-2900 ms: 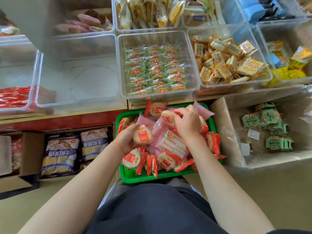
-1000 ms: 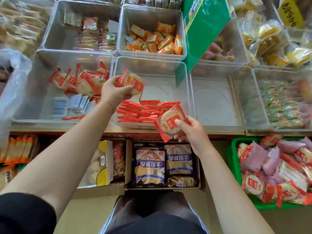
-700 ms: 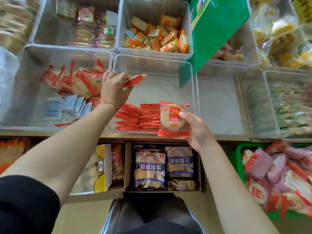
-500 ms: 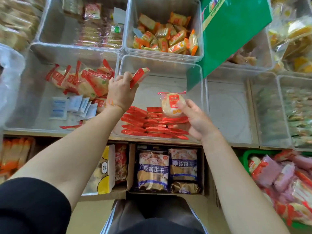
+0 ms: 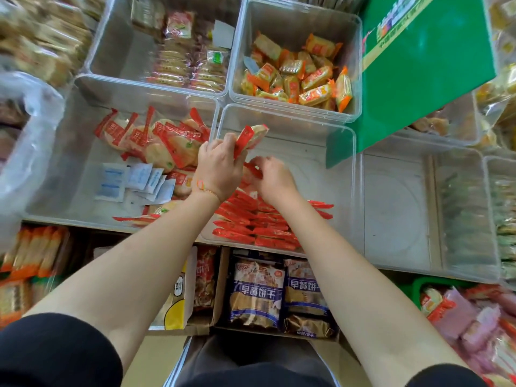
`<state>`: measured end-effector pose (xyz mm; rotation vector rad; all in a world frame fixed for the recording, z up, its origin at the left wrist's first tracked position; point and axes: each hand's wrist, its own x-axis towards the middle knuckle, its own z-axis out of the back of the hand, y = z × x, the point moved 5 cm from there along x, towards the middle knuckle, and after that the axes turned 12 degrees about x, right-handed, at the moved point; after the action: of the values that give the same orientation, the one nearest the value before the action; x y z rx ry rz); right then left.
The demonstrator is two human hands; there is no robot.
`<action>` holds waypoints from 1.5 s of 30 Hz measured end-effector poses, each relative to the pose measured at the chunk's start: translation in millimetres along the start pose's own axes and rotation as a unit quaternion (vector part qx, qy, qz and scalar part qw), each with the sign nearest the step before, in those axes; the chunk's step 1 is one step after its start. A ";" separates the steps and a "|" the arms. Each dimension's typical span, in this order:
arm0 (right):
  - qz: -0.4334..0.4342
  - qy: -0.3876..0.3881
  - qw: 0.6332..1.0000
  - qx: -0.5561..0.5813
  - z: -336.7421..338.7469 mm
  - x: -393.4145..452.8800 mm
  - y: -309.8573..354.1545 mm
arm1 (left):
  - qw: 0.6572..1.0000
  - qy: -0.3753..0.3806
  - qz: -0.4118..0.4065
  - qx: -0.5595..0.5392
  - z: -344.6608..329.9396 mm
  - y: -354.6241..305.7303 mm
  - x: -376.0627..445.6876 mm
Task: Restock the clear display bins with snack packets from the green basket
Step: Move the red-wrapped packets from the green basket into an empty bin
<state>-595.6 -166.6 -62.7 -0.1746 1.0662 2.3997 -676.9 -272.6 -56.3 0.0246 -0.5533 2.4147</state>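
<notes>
- Step in hand, by judgement: adding a packet to the red row in the middle bin (image 5: 284,118).
- Left hand (image 5: 219,166): fingers clamped on a red-ended packet (image 5: 250,136), raised over the bin's far left corner, at 12 o'clock from the hand.
- Right hand (image 5: 275,180): just beside the left, at its 3 o'clock, fingers curled down at the far end of the row (image 5: 259,222); seems to pinch a red wrapper there, though blur hides the grip.
- To do well: stand the packet on edge against the last one, seam ends aligned, keep the row tight with one hand while the other slots in; avoid crushing the biscuit.
- Middle bin: row fills the near part only, far part bare.
- Left bin (image 5: 72,196) at 9 o'clock: loose red packets (image 5: 156,141) and small white sachets (image 5: 134,180).
- Far bin (image 5: 296,15) at 12 o'clock: orange packets (image 5: 301,76).
- Right bin (image 5: 396,208) at 3 o'clock: nothing seen inside.
- Basket (image 5: 417,286) at 4 o'clock, well apart from the hands: red and pink packets heaped, so much restocking left, by judgement.
</notes>
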 end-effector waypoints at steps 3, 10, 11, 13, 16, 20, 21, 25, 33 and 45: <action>-0.017 0.071 0.995 -0.061 -23.6 2.5 -0.9 | 1.000 -0.005 -0.003 -0.006 1.3 -1.0 -0.3; -0.058 0.159 0.985 -0.015 -24.5 -2.7 6.6 | 1.000 -0.009 -0.025 0.008 3.2 -4.3 -0.4; -0.072 0.113 0.991 -0.010 -11.8 -2.7 3.3 | 0.999 -0.008 -0.030 0.013 2.4 -4.5 -0.9; -0.074 -0.065 0.995 -0.020 24.7 -4.8 -2.6 | 0.999 -0.005 -0.041 0.026 0.7 -4.4 -1.2; 0.030 -0.210 0.975 -0.059 58.0 -11.9 6.7 | 0.997 0.011 -0.055 0.057 -3.3 -4.2 -0.8; 0.089 -0.094 0.991 -0.042 42.6 5.8 11.9 | 0.996 0.014 -0.061 0.066 -3.8 -5.6 -1.1; 0.057 -0.090 0.994 0.024 43.3 7.9 5.9 | 0.997 0.011 -0.056 0.058 -3.2 -5.6 -1.3; -0.134 -0.095 0.917 0.363 48.2 -2.6 -39.4 | 0.999 0.047 -0.014 0.019 -1.7 -3.3 -2.0; -0.139 -0.086 0.952 0.257 22.2 2.4 -54.7 | 0.997 0.062 -0.002 0.034 1.4 -4.0 -1.5; -0.061 0.171 0.979 -0.088 -39.9 16.2 -4.3 | 0.998 0.056 0.000 0.038 -0.1 -4.5 -1.1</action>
<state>-610.8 -186.8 -97.9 -0.7165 0.9513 2.4024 -673.3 -270.0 -54.8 -0.0765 -0.4098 2.4184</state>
